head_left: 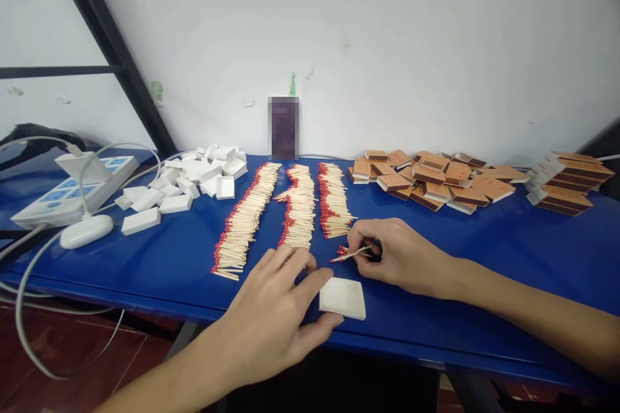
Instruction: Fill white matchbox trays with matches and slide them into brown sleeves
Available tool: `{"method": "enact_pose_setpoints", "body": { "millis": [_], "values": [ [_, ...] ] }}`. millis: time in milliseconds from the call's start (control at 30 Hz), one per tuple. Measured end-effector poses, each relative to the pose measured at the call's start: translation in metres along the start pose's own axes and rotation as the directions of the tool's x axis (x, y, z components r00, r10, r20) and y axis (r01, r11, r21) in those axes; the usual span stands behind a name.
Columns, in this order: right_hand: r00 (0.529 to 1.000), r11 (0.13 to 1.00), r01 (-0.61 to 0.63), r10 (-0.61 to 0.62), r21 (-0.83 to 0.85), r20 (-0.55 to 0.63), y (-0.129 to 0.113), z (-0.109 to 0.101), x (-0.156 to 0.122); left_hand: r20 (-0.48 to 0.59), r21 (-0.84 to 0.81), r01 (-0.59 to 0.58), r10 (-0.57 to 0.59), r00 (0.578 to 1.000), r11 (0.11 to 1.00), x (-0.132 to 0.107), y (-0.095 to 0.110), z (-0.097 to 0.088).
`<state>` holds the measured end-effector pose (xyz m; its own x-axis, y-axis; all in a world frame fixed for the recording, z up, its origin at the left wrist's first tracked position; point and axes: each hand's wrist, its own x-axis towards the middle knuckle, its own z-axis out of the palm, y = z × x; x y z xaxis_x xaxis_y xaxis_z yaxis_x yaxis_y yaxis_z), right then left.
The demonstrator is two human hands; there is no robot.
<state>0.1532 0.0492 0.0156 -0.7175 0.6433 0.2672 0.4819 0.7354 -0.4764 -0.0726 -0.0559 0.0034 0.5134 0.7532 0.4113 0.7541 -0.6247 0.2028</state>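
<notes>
My left hand [274,310] rests on the blue table [159,258] near its front edge, pinching the left side of a white inner matchbox tray [342,298] between thumb and fingers. My right hand [400,255] lies just behind the tray, its fingers closed on a small bunch of red-tipped matches [349,253]. Three long rows of matches [290,210] lie beyond both hands, the nearest row ending close to my right fingertips.
A heap of white inner trays [194,181] sits at the back left. Orange-brown matchbox sleeves [431,181] are piled at the back right, with a neat stack [566,184] at the far right. A white power strip [72,190], cables and an adapter [87,230] lie at the left.
</notes>
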Motion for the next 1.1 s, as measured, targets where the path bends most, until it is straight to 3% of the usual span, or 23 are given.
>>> {"method": "enact_pose_setpoints", "body": {
  "millis": [333,533,733,1100],
  "values": [
    [0.989,0.976,-0.144,0.136,0.162,0.057,-0.004,-0.003,-0.002,-0.021,0.085,-0.014,0.016,1.0,0.996,0.0,0.003,-0.001],
    [0.985,0.954,-0.169,0.156,0.248,0.068,-0.011,-0.005,-0.006,-0.083,0.083,0.024,-0.017,0.996,0.996,0.001,0.003,0.002],
    [0.98,0.936,-0.18,0.144,0.303,0.137,-0.03,-0.002,-0.013,-0.079,0.07,0.036,-0.031,0.996,0.997,0.001,0.004,0.002],
    [0.999,0.986,0.023,-0.028,0.165,0.029,-0.043,0.01,-0.013,-0.093,0.058,0.013,-0.008,0.996,0.998,0.004,0.005,0.002]
  ]
}}
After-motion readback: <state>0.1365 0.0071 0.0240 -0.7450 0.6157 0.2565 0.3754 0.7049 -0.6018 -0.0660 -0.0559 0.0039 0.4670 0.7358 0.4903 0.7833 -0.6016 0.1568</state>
